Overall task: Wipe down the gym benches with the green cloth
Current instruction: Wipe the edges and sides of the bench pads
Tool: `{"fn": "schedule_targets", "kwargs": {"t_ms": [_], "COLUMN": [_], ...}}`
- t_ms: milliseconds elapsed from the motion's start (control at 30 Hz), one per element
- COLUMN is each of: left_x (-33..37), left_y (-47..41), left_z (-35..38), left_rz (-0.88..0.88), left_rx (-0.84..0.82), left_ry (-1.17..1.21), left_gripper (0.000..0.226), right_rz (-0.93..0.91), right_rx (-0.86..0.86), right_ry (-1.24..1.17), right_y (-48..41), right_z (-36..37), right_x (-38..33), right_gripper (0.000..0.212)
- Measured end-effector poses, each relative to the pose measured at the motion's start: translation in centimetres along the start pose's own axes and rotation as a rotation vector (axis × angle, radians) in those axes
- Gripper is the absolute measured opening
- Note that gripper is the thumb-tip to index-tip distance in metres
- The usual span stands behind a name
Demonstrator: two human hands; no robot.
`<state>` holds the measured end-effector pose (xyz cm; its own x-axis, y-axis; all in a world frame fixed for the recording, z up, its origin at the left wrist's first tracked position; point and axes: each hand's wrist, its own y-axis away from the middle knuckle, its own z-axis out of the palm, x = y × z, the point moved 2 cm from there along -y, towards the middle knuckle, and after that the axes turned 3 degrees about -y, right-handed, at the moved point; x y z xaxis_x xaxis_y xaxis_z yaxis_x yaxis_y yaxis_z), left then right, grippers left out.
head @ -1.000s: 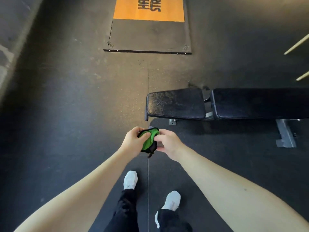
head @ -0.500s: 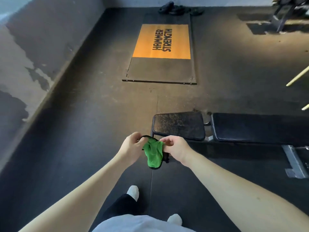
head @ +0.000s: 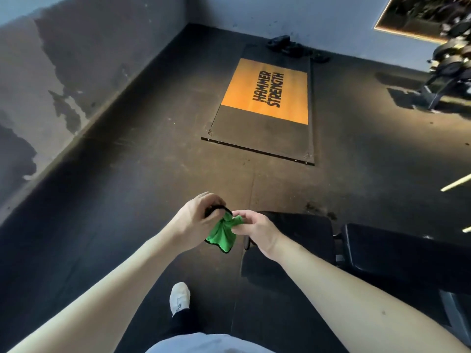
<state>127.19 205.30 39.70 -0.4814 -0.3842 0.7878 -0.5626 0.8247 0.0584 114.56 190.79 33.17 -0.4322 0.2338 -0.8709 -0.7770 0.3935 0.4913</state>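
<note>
Gym: rubber floor, Hammer Strength platform, padded bench, weight rack.

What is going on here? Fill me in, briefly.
A person stands beside a black gym bench, holding the green cloth with both hands. The left hand grips its bunched top; the right hand pinches a corner. The cloth hangs clear of the bench, so no wiping is under way yet.

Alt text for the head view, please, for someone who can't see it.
The left hand and right hand hold a bunched green cloth between them. A black gym bench stands just beyond, to the right; an orange floor platform lies farther off.
</note>
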Motion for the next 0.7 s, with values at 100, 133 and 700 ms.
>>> {"fn": "schedule_targets", "kwargs": {"t_ms": [100,133,700], "left_x": [-3.3,-4.3,-10.9], "left_y": [-3.1,-4.3,-24.3], "left_z": [-5.0,-6.6,-19.9], "left_rz": [0.04,0.043,0.024], "left_rx": [-0.041,-0.028,0.073], "left_ry": [0.014,0.022,0.013], "left_gripper": [0.014,0.013,0.016], "right_rz": [0.02,0.031,0.076], "right_rx": [0.038,0.025,-0.17], "right_ry": [0.121,0.143,-0.175], "right_y": [-4.6,-6.1,-26.8], "right_z": [3.8,5.0,9.5], "right_x": [-3.1,-4.2,-16.6], "right_gripper": [0.023,0.024,0.039]}}
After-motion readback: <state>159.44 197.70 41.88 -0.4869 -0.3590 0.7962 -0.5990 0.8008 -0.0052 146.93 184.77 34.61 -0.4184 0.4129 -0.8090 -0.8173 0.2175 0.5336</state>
